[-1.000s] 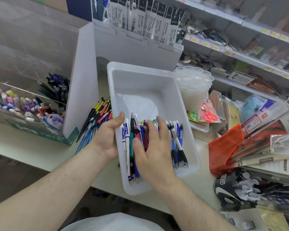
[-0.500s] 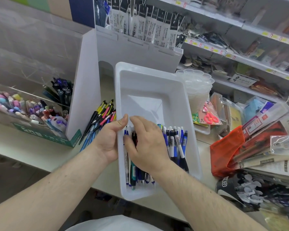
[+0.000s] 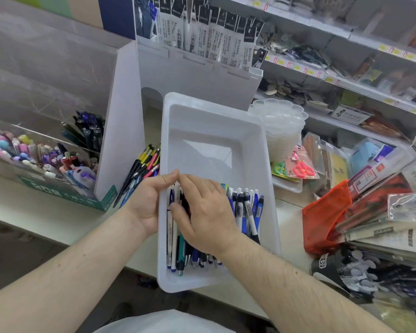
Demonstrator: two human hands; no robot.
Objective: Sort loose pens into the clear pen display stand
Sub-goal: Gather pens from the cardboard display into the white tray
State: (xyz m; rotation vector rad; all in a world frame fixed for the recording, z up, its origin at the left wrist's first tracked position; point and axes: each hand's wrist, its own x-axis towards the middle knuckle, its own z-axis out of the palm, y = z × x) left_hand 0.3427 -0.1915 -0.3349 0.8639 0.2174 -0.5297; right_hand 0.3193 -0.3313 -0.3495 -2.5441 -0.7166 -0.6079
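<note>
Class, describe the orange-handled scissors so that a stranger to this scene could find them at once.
Start at the white tray of pens. Just beyond its right wall, below the stack of clear scalloped palettes, lie bagged scissors. The orange-handled scissors sit right of a green-handled pair.

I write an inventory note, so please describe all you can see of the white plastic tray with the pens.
The white plastic tray is rectangular, translucent, with a raised rim and rounded corners. It lies on the counter, its near end overhanging the edge. Its far half is bare; pens lie side by side in the near half. The left hand grips its left rim; the right hand rests on the pens.
</note>
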